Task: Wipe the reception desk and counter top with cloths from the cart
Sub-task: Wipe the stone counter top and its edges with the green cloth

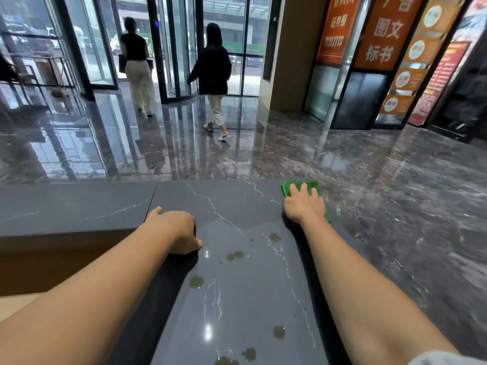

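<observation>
In the head view we see the green cloth (286, 188) lying flat at the far right corner of the dark veined desk (237, 206), right of the frame's centre. Its long axis runs from the desk's far edge back toward us, leaning a little to the lower right, where a thin strip shows beside the wrist. Our right hand (304, 204) lies palm down on it, fingers straight and slightly spread, pointing toward the top of the frame. Our left hand (176, 230) rests at the desk's left edge with its back to the camera. Its fingers are hidden, so we cannot tell whether it grips anything. Several murky spots (196, 281) dot the desk between our forearms, in the lower centre. Beyond the desk, the glossy marble floor (395, 180) stretches to a glass door (179, 48) at upper centre, where two people (210, 69) walk away.
</observation>
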Available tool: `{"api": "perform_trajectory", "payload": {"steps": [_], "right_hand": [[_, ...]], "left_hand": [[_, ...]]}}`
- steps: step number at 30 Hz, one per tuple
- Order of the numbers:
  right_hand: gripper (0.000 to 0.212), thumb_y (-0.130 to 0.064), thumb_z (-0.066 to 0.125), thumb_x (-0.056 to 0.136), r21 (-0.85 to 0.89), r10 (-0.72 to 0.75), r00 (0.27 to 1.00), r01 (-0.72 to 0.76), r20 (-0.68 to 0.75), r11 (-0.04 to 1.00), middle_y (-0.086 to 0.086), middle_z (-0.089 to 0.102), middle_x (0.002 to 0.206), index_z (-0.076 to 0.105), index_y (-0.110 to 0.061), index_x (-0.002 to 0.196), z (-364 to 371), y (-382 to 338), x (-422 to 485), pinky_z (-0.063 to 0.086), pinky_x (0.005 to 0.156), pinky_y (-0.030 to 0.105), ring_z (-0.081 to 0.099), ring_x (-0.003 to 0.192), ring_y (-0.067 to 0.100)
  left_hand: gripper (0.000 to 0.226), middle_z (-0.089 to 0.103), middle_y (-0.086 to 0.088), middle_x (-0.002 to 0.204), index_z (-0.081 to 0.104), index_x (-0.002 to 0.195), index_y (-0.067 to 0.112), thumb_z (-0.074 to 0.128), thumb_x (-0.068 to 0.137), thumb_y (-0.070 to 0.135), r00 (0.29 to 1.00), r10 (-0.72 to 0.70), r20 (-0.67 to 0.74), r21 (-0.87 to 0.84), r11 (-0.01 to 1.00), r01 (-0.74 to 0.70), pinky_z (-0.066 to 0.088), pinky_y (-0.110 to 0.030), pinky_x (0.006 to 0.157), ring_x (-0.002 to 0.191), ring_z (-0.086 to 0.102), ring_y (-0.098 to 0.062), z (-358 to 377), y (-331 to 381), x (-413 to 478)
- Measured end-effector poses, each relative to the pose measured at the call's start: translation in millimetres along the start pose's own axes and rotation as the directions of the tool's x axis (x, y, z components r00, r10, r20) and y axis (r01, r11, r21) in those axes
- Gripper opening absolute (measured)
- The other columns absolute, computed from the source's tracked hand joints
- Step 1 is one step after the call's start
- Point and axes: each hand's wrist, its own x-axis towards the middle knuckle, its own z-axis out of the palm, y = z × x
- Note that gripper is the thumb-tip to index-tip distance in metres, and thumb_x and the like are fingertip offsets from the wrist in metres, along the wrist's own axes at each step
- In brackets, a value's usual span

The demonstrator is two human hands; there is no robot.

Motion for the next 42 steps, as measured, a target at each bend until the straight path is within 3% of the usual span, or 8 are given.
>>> {"api": "perform_trajectory", "payload": {"steps": [5, 11, 15, 18, 22, 29, 36, 42], "right_hand": [[0.054, -0.028, 0.023, 0.101, 0.052, -0.179, 0.983, 0.176, 0.042, 0.983, 0.004, 0.002, 0.164, 0.019, -0.025, 0.154, 13.4, -54.1, -49.4, 0.008, 0.120, 0.045, 0.003, 0.150, 0.029], [0.055, -0.030, 0.027, 0.103, 0.047, -0.398, 0.913, 0.395, 0.094, 0.917, 0.004, -0.003, 0.164, 0.012, -0.027, 0.156, 27.2, -110.2, -104.3, 0.003, 0.121, 0.045, -0.002, 0.150, 0.028], [0.056, -0.027, 0.030, 0.102, 0.020, -0.440, 0.894, 0.440, 0.086, 0.898, 0.001, -0.001, 0.164, 0.012, -0.029, 0.155, 27.9, -99.1, -107.4, 0.004, 0.121, 0.042, 0.000, 0.151, 0.024], [0.056, -0.025, 0.030, 0.102, 0.029, -0.392, 0.917, 0.391, 0.073, 0.920, -0.001, 0.003, 0.164, 0.014, -0.030, 0.155, 21.3, -65.8, -93.8, 0.007, 0.121, 0.041, 0.002, 0.151, 0.023], [0.056, -0.024, 0.029, 0.102, 0.017, -0.187, 0.981, 0.186, 0.043, 0.982, -0.001, 0.003, 0.164, 0.014, -0.030, 0.155, 4.3, 7.4, -77.9, 0.009, 0.121, 0.040, 0.003, 0.151, 0.023], [0.056, -0.019, 0.029, 0.101, 0.001, 0.031, 0.999, -0.031, 0.021, 1.000, 0.001, 0.002, 0.164, 0.015, -0.026, 0.155, -7.1, 69.3, -80.3, 0.012, 0.121, 0.044, 0.005, 0.150, 0.027], [0.058, -0.018, 0.028, 0.098, 0.002, 0.024, 0.999, -0.024, -0.022, 1.000, 0.003, 0.002, 0.164, 0.017, -0.025, 0.154, 3.3, 23.6, -114.3, 0.010, 0.120, 0.044, 0.004, 0.150, 0.029], [0.058, -0.022, 0.033, 0.097, 0.008, -0.148, 0.988, 0.149, -0.049, 0.989, 0.004, 0.005, 0.164, 0.019, -0.025, 0.153, 22.1, -37.3, -158.3, 0.010, 0.120, 0.044, 0.005, 0.149, 0.030]], "left_hand": [[0.059, 0.052, 0.005, 0.136, 0.038, 0.145, 0.025, 0.042, 0.094, 0.055, 0.996, 0.030, -0.082, -0.070, 0.997, -0.036, 0.002, -0.046, 0.119, 0.135, 0.041, -0.019, 8.2, -8.2, -5.8], [0.067, 0.017, -0.001, 0.160, 0.023, 0.152, 0.029, 0.043, 0.094, 0.057, 0.971, 0.037, -0.238, -0.180, 0.980, -0.081, -0.003, -0.051, 0.117, 0.147, 0.018, -0.017, 27.1, -16.1, -21.7], [0.066, 0.018, 0.001, 0.160, 0.022, 0.152, 0.030, 0.043, 0.095, 0.054, 0.952, 0.078, -0.297, -0.183, 0.974, -0.137, 0.001, -0.050, 0.118, 0.147, 0.018, -0.016, 30.6, -14.2, -36.6], [0.065, 0.034, 0.004, 0.154, 0.028, 0.151, 0.030, 0.045, 0.093, 0.056, 0.939, 0.106, -0.327, -0.178, 0.969, -0.171, 0.010, -0.048, 0.115, 0.142, 0.029, -0.018, 31.2, -13.5, -47.9], [0.071, 0.054, 0.006, 0.137, 0.032, 0.149, 0.030, 0.048, 0.088, 0.063, 0.935, 0.133, -0.328, -0.203, 0.957, -0.207, 0.020, -0.046, 0.112, 0.132, 0.042, -0.020, 36.7, -11.3, -65.6], [0.075, 0.061, 0.005, 0.125, 0.041, 0.143, 0.027, 0.050, 0.082, 0.071, 0.938, 0.168, -0.303, -0.149, 0.964, -0.221, 0.023, -0.040, 0.104, 0.124, 0.049, -0.021, 48.7, 4.9, -87.9], [0.071, 0.062, 0.005, 0.118, 0.053, 0.128, 0.024, 0.054, 0.078, 0.074, 0.958, 0.126, -0.257, -0.118, 0.980, -0.161, 0.024, -0.038, 0.098, 0.115, 0.053, -0.020, 54.8, 13.6, -92.6], [0.062, 0.064, 0.007, 0.109, 0.057, 0.118, 0.027, 0.057, 0.076, 0.073, 0.971, 0.093, -0.222, -0.111, 0.987, -0.119, 0.023, -0.038, 0.104, 0.112, 0.054, -0.019, 51.3, 18.3, -90.0]]}}
